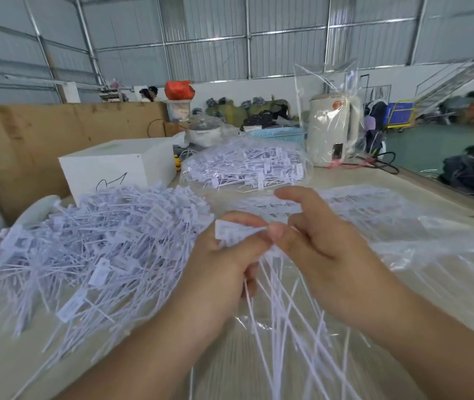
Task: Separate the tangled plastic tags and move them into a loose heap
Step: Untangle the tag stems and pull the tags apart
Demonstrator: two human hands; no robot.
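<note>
A large loose heap of white plastic tags (91, 246) with long thin tails covers the table's left side. In the middle, my left hand (218, 272) grips a bunch of tags (238, 230) by their flat heads, and their tails (285, 327) hang down toward me. My right hand (316, 243) pinches the head end of that same bunch with thumb and fingers, its index finger raised. Flat rows of joined tags (354, 200) lie under clear plastic on the right. A further pile of tags (247, 166) sits in a clear bag behind.
A white box (117, 168) stands behind the heap, in front of a cardboard sheet (28, 140). A cream kettle (334, 128) wrapped in clear plastic and a blue basket (282, 135) stand at the back. Clear plastic film (420, 249) covers the table (432, 183) on the right.
</note>
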